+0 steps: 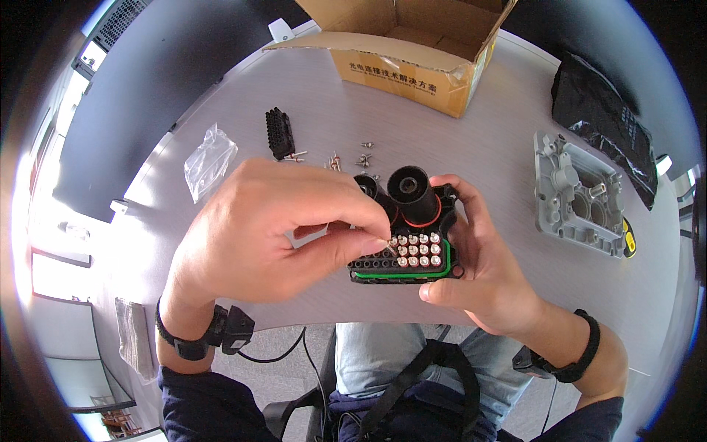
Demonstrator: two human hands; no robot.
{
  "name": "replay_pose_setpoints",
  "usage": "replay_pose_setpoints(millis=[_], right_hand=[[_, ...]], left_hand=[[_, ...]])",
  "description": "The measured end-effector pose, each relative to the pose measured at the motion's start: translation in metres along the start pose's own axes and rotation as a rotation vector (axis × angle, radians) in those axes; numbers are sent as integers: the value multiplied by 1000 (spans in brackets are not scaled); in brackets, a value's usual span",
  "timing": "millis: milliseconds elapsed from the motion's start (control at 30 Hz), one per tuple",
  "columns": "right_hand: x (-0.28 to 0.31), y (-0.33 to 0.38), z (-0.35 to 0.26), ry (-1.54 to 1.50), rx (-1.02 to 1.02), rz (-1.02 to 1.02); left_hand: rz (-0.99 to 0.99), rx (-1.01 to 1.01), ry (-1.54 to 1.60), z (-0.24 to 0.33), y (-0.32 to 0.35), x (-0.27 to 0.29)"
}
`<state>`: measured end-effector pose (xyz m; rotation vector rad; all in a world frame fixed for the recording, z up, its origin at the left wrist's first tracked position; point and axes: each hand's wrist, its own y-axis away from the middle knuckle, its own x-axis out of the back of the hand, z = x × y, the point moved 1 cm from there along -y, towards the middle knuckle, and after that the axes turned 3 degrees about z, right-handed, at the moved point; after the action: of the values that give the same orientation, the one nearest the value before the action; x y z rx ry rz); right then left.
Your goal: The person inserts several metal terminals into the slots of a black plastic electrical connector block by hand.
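My right hand (493, 276) grips the right end of a black connector housing (451, 215), thumb at the near side and fingers at the far side. The housing has two black round sockets (409, 187), one ringed in orange-red, and a green seal (403, 276) around its pin block. Several metal contact pins (423, 250) stand in rows at the block's right; dark holes show at its left. Over that left part, my left hand (272, 228) pinches a small connector pin at the block. The fingers hide most of that pin and part of the nearer-left socket.
Loose pins (364, 160) and a black pin block (280, 132) lie beyond my left hand, near a clear plastic bag (210, 162). An open cardboard box (405, 77) stands at the back. On the right are a grey metal housing (578, 195) and a black plastic bag (600, 121).
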<state>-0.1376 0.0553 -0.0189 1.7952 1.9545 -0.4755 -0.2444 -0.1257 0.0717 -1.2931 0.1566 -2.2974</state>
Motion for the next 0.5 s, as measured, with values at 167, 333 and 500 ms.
replay_pose_setpoints(millis=[167,333,500], right_hand=[[-2,0,-1,4,-1,20],[-2,1,0,-35,-32,56],[-2,1,-1,35,13,12]], left_hand=[[-16,8,-70,-1,0,1],[-20,-63,-92,-4,1,1],[2,-190,-159,2,3,-10]])
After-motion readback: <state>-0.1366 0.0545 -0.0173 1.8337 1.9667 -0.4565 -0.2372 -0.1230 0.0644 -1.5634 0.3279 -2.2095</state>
